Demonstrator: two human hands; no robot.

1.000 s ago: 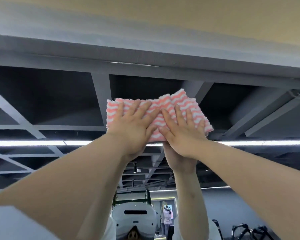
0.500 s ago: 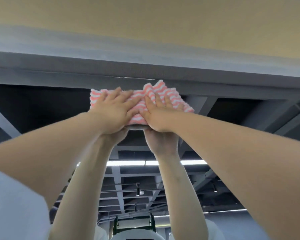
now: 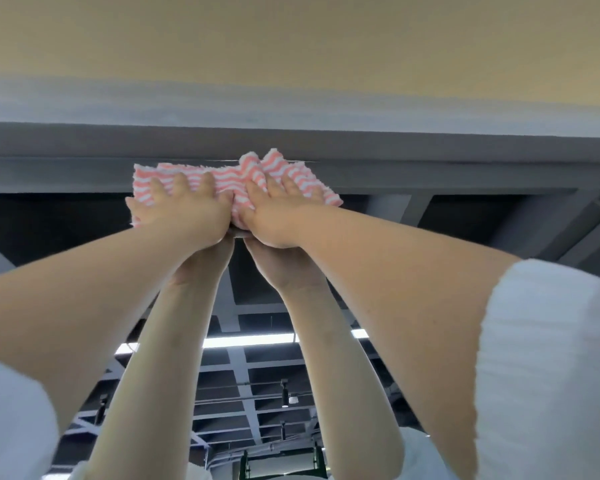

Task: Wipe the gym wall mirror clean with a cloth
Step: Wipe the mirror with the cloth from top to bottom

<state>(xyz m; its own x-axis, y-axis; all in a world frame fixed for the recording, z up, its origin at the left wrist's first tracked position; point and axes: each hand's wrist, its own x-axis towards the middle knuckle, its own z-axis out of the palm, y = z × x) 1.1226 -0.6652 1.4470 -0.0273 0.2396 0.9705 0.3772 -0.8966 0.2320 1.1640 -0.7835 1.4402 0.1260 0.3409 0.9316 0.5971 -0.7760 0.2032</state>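
A pink and white striped cloth lies flat against the wall mirror, right at the mirror's top edge. My left hand presses on the cloth's left half with straight fingers. My right hand presses on its right half, also with fingers flat. Both hands sit side by side, thumbs nearly touching. Below them the mirror reflects my two forearms and the undersides of my hands. The middle of the cloth is bunched between my hands.
A grey band runs across the wall above the mirror, and a beige wall rises over it. The mirror reflects a dark beamed ceiling and a strip light. My white sleeves fill the lower corners.
Both hands have pushed the cloth upward along the mirror, from the reflected ceiling area to the mirror's top edge. The cloth has bunched more between them. My view has tilted up.
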